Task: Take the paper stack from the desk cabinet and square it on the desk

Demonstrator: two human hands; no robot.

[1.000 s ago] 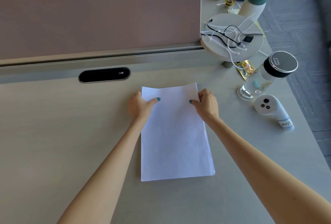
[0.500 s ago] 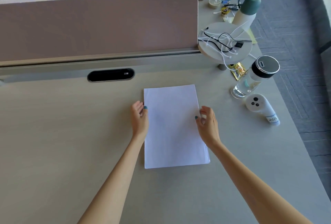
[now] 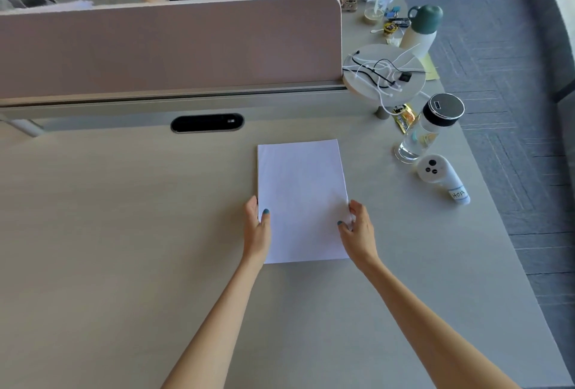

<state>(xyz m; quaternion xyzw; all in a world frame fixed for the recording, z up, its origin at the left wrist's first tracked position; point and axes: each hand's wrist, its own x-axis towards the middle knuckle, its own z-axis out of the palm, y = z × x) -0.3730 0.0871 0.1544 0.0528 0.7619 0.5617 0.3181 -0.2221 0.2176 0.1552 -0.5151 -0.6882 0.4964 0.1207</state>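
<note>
Both left hand (image 3: 257, 234) and right hand (image 3: 359, 233) pinch the paper stack (image 3: 301, 195) with fingers (image 3: 265, 216)

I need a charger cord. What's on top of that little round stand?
White cords, a black cord and a small black square piece lie tangled on the round stand. The tangle covers part of its top; anything beneath is hidden.

Left hand (image 3: 257, 234) and right hand (image 3: 359, 234) hold the paper stack (image 3: 303, 189) by its sides
</note>
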